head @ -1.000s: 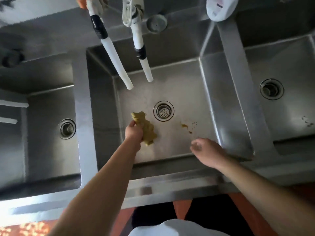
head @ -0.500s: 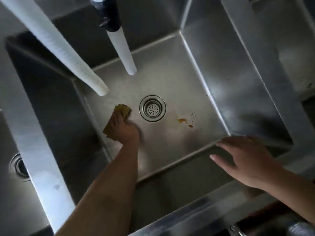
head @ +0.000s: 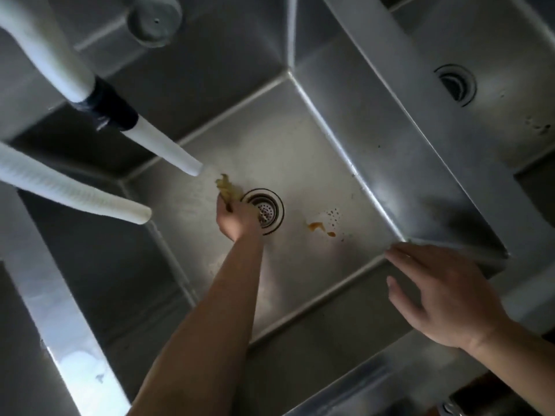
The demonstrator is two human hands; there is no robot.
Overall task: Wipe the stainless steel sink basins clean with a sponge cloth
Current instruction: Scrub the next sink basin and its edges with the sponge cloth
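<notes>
Head view: my left hand (head: 238,217) grips the cloth (head: 227,189) beside the drain (head: 265,210), mid-frame, scrubbing the basin (head: 300,163) floor. My right hand (head: 444,298) hovers flat-fingered, holding nothing. Next, I reckon, sweep right over the orange stain (head: 318,227).

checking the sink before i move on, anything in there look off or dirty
Yes: an orange-brown stain with small specks sits on the middle basin floor, right of the drain, not yet wiped.
</notes>
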